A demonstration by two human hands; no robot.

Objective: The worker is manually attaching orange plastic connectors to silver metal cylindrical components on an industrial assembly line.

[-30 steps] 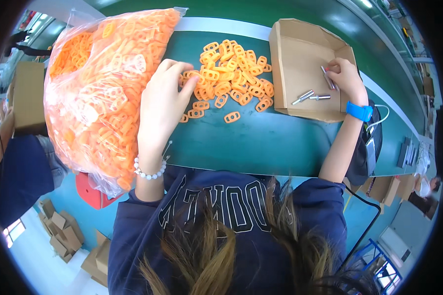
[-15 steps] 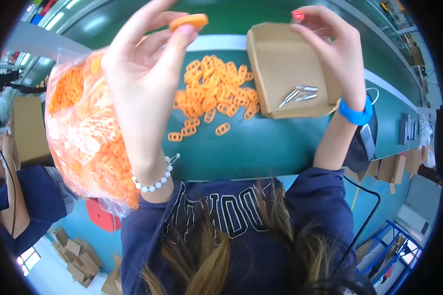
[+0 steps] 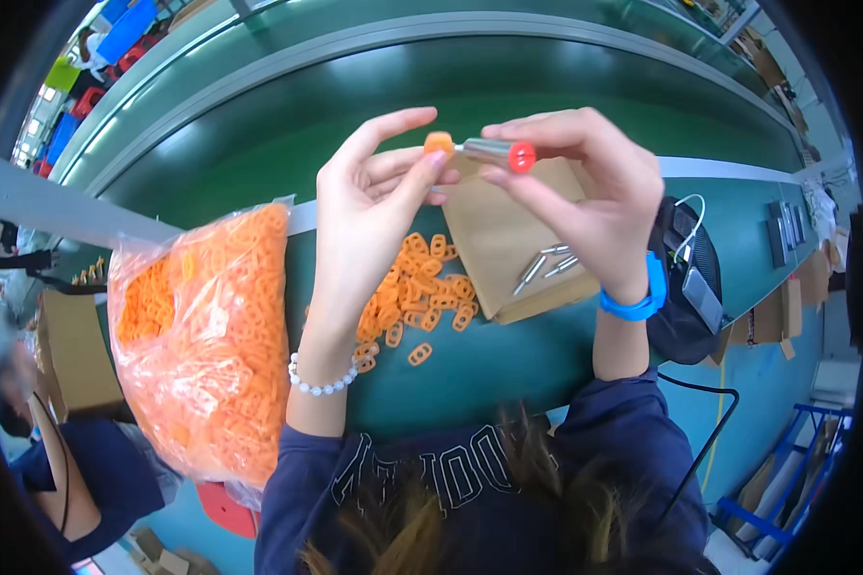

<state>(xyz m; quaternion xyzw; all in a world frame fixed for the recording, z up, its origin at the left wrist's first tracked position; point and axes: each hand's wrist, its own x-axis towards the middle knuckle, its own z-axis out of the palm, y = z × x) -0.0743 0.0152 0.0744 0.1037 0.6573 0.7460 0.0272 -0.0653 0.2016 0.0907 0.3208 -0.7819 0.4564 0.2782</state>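
My left hand (image 3: 379,187) pinches a small orange plastic link (image 3: 438,143) between thumb and fingers. From the other side, my right hand (image 3: 585,172) grips a silvery metal cylinder with a red end (image 3: 492,150). Its thin tip meets the link or lies just beside it; I cannot tell whether it has entered. Below my left hand, a heap of loose orange links (image 3: 414,292) lies on the green table. Under my right hand stands an open cardboard box (image 3: 484,230) with several slim metal pins (image 3: 529,273) in it.
A large clear bag full of orange links (image 3: 206,355) stands at the left. To the right are a black mesh bag (image 3: 686,307) with a phone-like device and cable, and dark blocks (image 3: 787,233). Another person (image 3: 86,479) sits at far left, near a cardboard box (image 3: 79,355).
My hands have come together, bringing the orange link and the red-ended metal cylinder next to each other. The view has shifted, so the table contents appear lower.
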